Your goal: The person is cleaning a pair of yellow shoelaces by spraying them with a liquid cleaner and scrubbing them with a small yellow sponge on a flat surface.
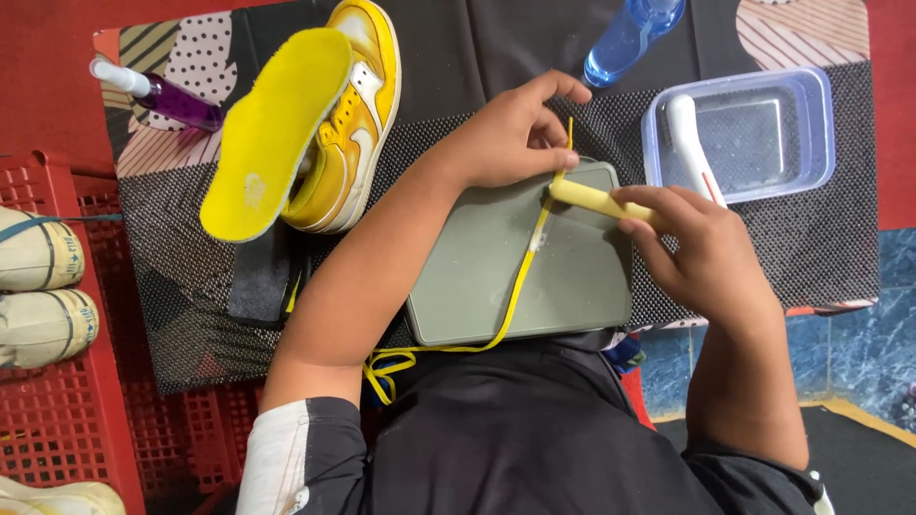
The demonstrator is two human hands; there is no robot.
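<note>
1. Nearest me, my dark shirt (515, 429) and both forearms fill the near edge, and the loose end of the yellow lace (520, 277) coils by my left elbow.
2. My left hand (510, 133) has its fingers pinched together on the lace at the far edge of the grey tray (582, 286), holding it taut.
3. My right hand (701, 248) has its fingers clamped on a pale yellow brush (592, 198), whose tip meets the lace just beside that pinch.
4. The lace runs long-axis from far, by my left fingers, down across the tray to near left. The brush lies crosswise, pointing left.
5. Suds show on the mid lace, so I judge scrubbing is partly done.
6. Far left, the yellow shoe (348, 143) lies unlaced with its insole (272, 133) out.
</note>
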